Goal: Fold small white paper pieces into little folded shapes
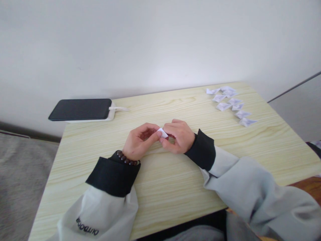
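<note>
Between my two hands, over the middle of the table, is a small folded piece of white paper (163, 133). My left hand (141, 140) pinches its left side, the thumb lying on top. From the other side my right hand (178, 136) grips the paper's right edge with thumb and curled fingers. The fingers hide part of the paper, so its full shape does not show. At the back right of the table, several small folded paper boats (224, 106) stand in a loose cluster.
A light wood-grain table (160, 187) stands against a white wall (155, 43). At its back left corner lies a dark phone-like slab (81, 109) on a white block, with a short white cable (120, 108). Grey carpet (21, 180) shows at the left.
</note>
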The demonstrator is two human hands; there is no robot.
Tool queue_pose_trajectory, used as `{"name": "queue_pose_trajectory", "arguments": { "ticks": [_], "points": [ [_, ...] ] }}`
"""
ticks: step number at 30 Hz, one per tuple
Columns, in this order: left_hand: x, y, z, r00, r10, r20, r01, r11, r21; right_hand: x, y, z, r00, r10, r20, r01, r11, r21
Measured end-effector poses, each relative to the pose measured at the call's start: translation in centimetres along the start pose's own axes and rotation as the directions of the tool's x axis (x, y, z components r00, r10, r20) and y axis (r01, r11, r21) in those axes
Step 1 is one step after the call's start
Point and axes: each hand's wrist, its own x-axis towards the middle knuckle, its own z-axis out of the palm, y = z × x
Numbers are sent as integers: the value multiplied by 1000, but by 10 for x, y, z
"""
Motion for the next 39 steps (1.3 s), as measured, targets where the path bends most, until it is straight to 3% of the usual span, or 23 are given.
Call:
{"name": "queue_pose_trajectory", "arguments": {
  "ticks": [5, 12, 19, 24, 28, 31, 35, 39],
  "points": [
    [0, -1, 0, 1000, 29, -12, -28, 999, 24, 0, 3, 0, 1000, -31, -6, 31, 999, 36],
    [-2, 3, -4, 993, 104, -64, -82, 957, 280, 0, 4, -1, 995, -37, 89, 26, 991, 128],
    [0, 1, -1, 987, -3, -162, 19, 995, 97, -2, 3, 1, 984, 128, 127, -151, 971, 185],
    [0, -1, -2, 988, -20, -154, 27, 998, 48, -2, 6, 1, 983, 122, 139, -151, 963, 222],
    [-1, -3, -4, 989, -13, -149, 32, 992, 122, -1, 8, 1, 974, 108, 197, -148, 967, 206],
    [-1, -4, -4, 985, -3, -170, 29, 988, 150, 0, 7, 2, 977, 124, 174, -157, 969, 192],
    [0, -2, -3, 982, -11, -186, 26, 997, 79, 1, 5, 2, 975, 174, 139, -203, 952, 230],
    [0, -2, -2, 988, 10, -155, 4, 996, 84, 1, 7, 0, 971, 147, 188, -193, 948, 253]
  ]
}}
